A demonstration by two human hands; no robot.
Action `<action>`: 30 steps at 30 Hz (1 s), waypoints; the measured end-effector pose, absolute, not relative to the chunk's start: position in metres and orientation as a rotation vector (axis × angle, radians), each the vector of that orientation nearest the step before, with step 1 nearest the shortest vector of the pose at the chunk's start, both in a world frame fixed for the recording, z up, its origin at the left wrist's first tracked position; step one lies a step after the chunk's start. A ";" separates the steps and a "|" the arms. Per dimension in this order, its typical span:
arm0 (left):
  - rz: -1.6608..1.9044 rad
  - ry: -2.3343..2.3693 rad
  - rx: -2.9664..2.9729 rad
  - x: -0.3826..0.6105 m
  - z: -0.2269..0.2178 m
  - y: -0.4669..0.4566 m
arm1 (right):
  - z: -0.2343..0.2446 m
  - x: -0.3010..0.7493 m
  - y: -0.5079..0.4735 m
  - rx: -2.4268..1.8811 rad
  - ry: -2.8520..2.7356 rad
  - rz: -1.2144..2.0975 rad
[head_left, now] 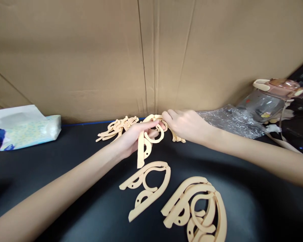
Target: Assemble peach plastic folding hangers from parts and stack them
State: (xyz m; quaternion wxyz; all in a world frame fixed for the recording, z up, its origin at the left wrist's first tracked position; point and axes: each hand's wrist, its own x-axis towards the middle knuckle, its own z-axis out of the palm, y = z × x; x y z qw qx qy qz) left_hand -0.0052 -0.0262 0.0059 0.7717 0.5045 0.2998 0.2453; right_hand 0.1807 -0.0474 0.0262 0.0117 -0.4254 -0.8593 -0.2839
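My left hand point(135, 136) is closed around a beige plastic folding clothes hanger point(140, 151), its thumb across the upper part near the round hook. At the hanger's upper right end my right hand point(180, 122) is curled, knuckles up, gripping the hanger's other side; its fingertips are mostly hidden. Just below the two hands lies a folded hanger point(151, 200), flat on the black table. Closer to me, at right, several more folded hangers point(192, 201) overlap in a stack.
Behind my left hand is a heap of loose beige hanger parts point(116, 127); more thin parts point(178, 138) lie under my right hand. A tissue pack point(32, 131) sits left. Crumpled clear plastic point(229, 119) and a bottle point(267, 97) stand right. Cardboard point(91, 60) walls the back.
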 end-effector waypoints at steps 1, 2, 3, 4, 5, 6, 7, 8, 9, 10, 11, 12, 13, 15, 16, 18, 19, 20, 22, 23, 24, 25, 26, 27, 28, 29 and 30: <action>0.525 0.650 1.127 -0.005 0.005 -0.026 | 0.026 0.181 -0.047 -1.330 -2.690 -0.878; 0.521 0.656 1.164 -0.006 0.005 -0.026 | 0.026 0.181 -0.046 -1.323 -2.698 -0.873; 0.514 0.664 1.197 -0.006 0.005 -0.026 | 0.025 0.182 -0.045 -1.303 -2.704 -0.871; 0.504 0.671 1.225 -0.007 0.005 -0.026 | 0.025 0.182 -0.045 -1.272 -2.711 -0.872; 0.492 0.676 1.251 -0.007 0.006 -0.026 | 0.024 0.183 -0.045 -1.235 -2.719 -0.877; 0.471 0.680 1.279 -0.008 0.008 -0.026 | 0.023 0.184 -0.045 -1.195 -2.733 -0.884; 0.440 0.686 1.311 -0.009 0.010 -0.026 | 0.023 0.185 -0.046 -1.160 -2.754 -0.890; 0.401 0.695 1.348 -0.010 0.012 -0.025 | 0.022 0.186 -0.047 -1.132 -2.783 -0.888; 0.358 0.710 1.387 -0.010 0.015 -0.025 | 0.022 0.188 -0.048 -1.117 -2.818 -0.874; 0.325 0.731 1.425 -0.010 0.018 -0.025 | 0.023 0.189 -0.049 -1.120 -2.853 -0.840; 0.307 0.757 1.461 -0.010 0.021 -0.025 | 0.024 0.192 -0.047 -1.151 -2.876 -0.777; 0.308 0.783 1.503 -0.009 0.023 -0.027 | 0.025 0.196 -0.045 -1.212 -2.873 -0.687; 0.318 0.801 1.553 -0.008 0.025 -0.028 | 0.027 0.201 -0.040 -1.305 -2.836 -0.592; 0.331 0.821 1.661 -0.006 0.028 -0.034 | 0.032 0.215 -0.025 -1.544 -2.670 -0.408; 0.332 0.828 1.705 -0.005 0.029 -0.037 | 0.033 0.224 -0.016 -1.698 -2.561 -0.400; 0.348 0.854 1.745 -0.004 0.029 -0.041 | 0.033 0.242 0.001 -1.955 -2.376 -0.332; 0.375 0.874 1.736 -0.004 0.030 -0.042 | 0.030 0.249 0.008 -2.010 -2.322 -0.324; 0.412 0.891 1.713 -0.004 0.030 -0.042 | 0.026 0.254 0.012 -2.036 -2.296 -0.313; 0.471 0.926 1.636 -0.004 0.030 -0.039 | 0.013 0.259 0.017 -2.060 -2.285 -0.270; 0.479 0.950 1.593 -0.004 0.029 -0.038 | 0.006 0.259 0.017 -2.066 -2.287 -0.246; 0.471 0.974 1.562 -0.004 0.029 -0.037 | -0.001 0.258 0.017 -2.075 -2.283 -0.222; 0.455 0.991 1.550 -0.003 0.029 -0.037 | -0.007 0.255 0.016 -2.085 -2.275 -0.199; 0.434 0.997 1.555 -0.003 0.029 -0.037 | -0.012 0.253 0.016 -2.096 -2.262 -0.176; 0.416 0.995 1.571 -0.003 0.029 -0.038 | -0.015 0.251 0.015 -2.106 -2.246 -0.150; 0.404 0.984 1.590 -0.003 0.029 -0.039 | -0.016 0.250 0.015 -2.110 -2.230 -0.122; 0.400 0.973 1.606 -0.002 0.029 -0.041 | -0.016 0.249 0.014 -2.108 -2.215 -0.090; 0.399 0.966 1.616 -0.002 0.029 -0.042 | -0.015 0.249 0.013 -2.099 -2.201 -0.054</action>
